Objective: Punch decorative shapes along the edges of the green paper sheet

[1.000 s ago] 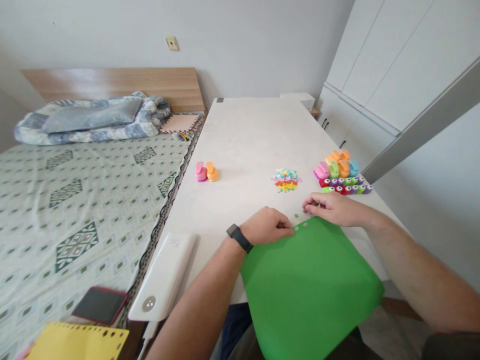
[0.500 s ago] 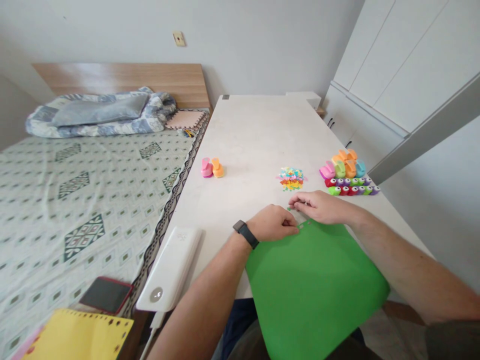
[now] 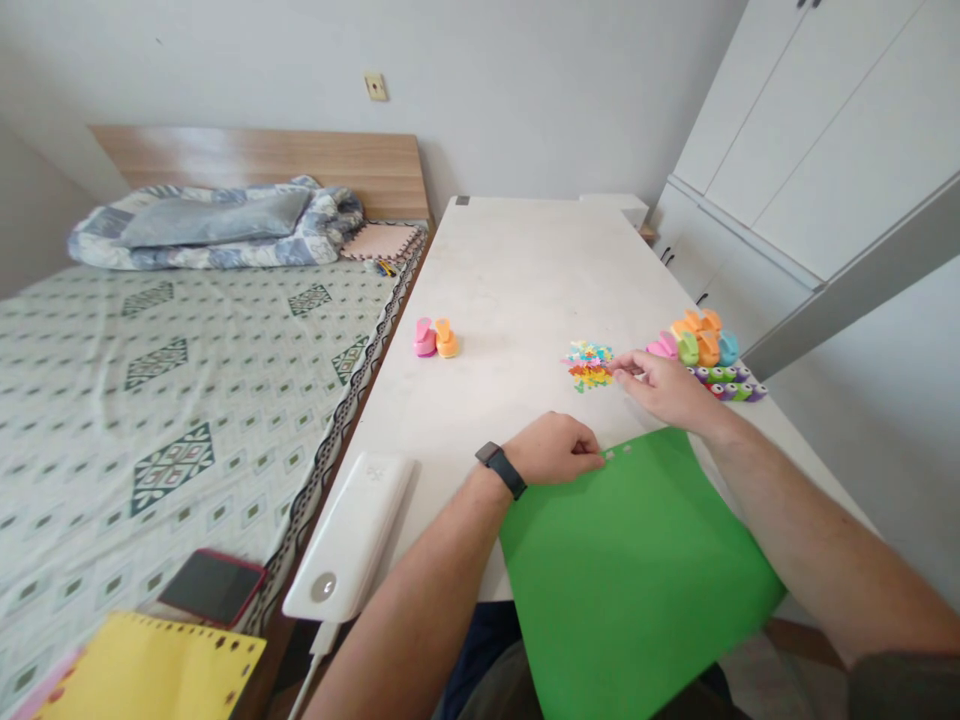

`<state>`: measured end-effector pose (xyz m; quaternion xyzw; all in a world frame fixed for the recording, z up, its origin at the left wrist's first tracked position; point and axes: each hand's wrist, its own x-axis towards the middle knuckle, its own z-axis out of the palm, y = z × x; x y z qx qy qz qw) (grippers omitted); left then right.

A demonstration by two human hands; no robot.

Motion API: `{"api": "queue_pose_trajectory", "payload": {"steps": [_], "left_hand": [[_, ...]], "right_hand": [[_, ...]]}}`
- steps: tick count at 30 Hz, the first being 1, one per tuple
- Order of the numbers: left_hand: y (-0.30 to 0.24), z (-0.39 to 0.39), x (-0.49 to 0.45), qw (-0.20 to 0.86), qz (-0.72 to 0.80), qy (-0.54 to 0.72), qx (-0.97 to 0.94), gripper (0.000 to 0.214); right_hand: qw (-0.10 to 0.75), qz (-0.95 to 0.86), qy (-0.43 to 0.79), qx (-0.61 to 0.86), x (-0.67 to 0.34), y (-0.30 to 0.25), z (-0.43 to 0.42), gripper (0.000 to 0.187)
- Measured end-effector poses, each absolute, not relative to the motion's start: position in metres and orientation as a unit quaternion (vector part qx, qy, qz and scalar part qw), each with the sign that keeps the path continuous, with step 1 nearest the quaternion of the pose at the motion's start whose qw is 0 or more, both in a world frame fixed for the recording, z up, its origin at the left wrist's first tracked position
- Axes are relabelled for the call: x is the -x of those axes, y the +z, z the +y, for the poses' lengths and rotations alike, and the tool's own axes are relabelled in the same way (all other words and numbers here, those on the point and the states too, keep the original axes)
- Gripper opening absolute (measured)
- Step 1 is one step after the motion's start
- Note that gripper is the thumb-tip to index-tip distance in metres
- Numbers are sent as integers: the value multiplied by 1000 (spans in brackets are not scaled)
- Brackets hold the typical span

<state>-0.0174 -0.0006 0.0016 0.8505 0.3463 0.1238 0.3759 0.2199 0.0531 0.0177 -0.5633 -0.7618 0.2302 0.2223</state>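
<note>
Green paper (image 3: 637, 570) is filling the bottom of the frame right of centre, its top edge showing small holes (image 3: 610, 455). The left hand (image 3: 551, 448) is gripping that edge, its fingers curling and the thumb pressing close against them. Right of centre, the right hand (image 3: 660, 388) is hanging just beside the cutouts (image 3: 590, 364), fingers lightly bending; whether they are pinching anything, I cannot tell. Punches (image 3: 697, 338) are standing behind it, toward the right edge.

1 black watch (image 3: 501, 470), squarish face (image 3: 489, 453), just behind gripping left hand (image 3: 559, 448), dark sleeve (image 3: 904, 685) well behind right hand (image 3: 667, 388), navy cloth (image 3: 486, 648) below grip
</note>
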Motion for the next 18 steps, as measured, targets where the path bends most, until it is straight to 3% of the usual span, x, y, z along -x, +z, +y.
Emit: {"api": "queue_pose_trajectory", "payload": {"steps": [7, 10, 18], "left_hand": [[3, 0, 20, 378, 366, 138, -839, 26], [2, 1, 21, 388, 374, 146, -830, 25], [0, 3, 21, 394, 376, 149, -826, 28]], "right_hand": [[287, -658, 111, 687, -293, 35, 96, 33], [275, -600, 41, 750, -329, 43, 122, 35], [92, -614, 20, 784, -366, 42, 185, 39]]}}
